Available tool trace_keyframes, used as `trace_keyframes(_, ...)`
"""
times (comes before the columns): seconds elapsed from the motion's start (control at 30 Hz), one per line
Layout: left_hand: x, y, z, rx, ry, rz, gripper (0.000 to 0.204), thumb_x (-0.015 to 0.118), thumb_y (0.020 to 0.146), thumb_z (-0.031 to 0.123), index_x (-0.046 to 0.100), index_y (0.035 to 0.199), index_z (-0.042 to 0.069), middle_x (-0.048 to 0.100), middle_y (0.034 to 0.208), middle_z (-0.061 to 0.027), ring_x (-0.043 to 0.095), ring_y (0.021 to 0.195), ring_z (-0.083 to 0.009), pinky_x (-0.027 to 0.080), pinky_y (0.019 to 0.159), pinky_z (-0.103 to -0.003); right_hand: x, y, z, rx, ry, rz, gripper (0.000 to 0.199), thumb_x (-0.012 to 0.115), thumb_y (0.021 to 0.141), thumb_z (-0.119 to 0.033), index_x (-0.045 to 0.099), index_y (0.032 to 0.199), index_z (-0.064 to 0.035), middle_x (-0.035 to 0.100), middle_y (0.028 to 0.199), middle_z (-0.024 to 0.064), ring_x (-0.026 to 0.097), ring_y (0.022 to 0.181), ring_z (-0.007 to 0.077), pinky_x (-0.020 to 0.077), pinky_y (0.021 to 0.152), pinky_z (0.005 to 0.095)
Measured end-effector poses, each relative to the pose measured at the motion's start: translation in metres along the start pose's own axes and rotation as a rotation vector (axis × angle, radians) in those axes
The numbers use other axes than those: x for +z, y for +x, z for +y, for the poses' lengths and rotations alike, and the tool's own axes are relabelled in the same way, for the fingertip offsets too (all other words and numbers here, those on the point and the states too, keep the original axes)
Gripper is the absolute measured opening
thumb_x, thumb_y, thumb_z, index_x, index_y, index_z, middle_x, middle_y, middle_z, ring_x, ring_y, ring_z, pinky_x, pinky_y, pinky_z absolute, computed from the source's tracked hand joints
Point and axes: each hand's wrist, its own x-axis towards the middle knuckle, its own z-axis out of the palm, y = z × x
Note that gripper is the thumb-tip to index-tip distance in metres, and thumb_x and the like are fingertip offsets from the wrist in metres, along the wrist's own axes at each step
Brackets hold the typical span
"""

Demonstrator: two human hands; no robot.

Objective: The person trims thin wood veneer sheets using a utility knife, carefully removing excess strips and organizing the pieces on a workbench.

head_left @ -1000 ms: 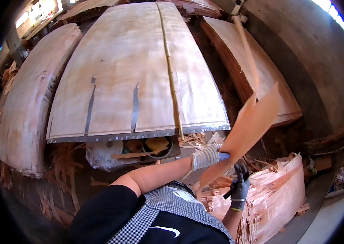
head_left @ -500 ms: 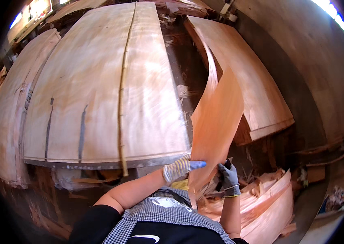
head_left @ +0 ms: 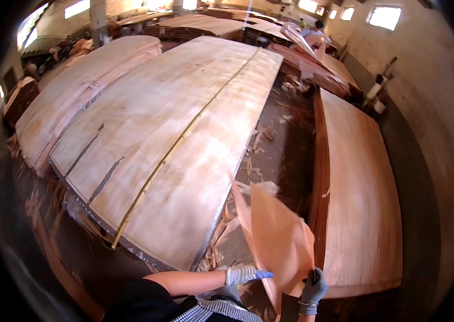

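A thin orange-brown sheet of wood veneer (head_left: 278,239) stands curled in front of me, low in the view. My left hand (head_left: 244,274), in a pale grey glove, touches its lower left edge with the fingers stretched flat. In a dark grey glove, my right hand (head_left: 312,290) grips the sheet's lower right edge. The sheet hangs over the gap between a wide stack of pale veneer (head_left: 173,134) to the left and a reddish stack (head_left: 361,193) to the right.
A yellow strip (head_left: 184,140) runs along the wide stack. Wood scraps (head_left: 261,145) litter the dark floor between the stacks. More veneer stacks (head_left: 76,91) lie to the left and at the back. A person (head_left: 317,28) works far off by the grey wall.
The view has swung up and along the stacks. The veneer sheet, tall and raised half a second ago, now sits lower and more folded between my hands, which have moved to its lower edges.
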Motion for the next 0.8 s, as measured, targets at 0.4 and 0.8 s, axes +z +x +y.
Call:
trace_keyframes(0.4, 0.007, 0.269, 0.16, -0.044, 0.308, 0.052, 0.051, 0.043, 0.097, 0.03, 0.038, 0.137, 0.0, 0.047, 0.135, -0.0132, 0.046, 0.123, -0.0229, 0.034, 0.105, -0.032, 0.04, 0.326, 0.021, -0.3, -0.03, 0.064, 0.02, 0.057, 0.082, 0.002, 0.065, 0.101, 0.0015, 0.067, 0.097, 0.0142, 0.065, 0.081, 0.023, 0.0533, 0.072, 0.0299)
trace_keyframes(0.8, -0.078, 0.511, 0.401, 0.052, 0.571, -0.288, 0.056, 0.033, 0.099, 0.043, 0.037, 0.138, 0.003, 0.045, 0.137, -0.0133, 0.044, 0.124, -0.0247, 0.031, 0.107, -0.035, 0.145, 0.621, 0.072, -0.1, 0.163, -0.053, 0.02, 0.056, 0.092, -0.015, 0.06, 0.107, -0.0013, 0.066, 0.09, 0.0095, 0.063, 0.07, 0.0168, 0.0525, 0.059, 0.026)
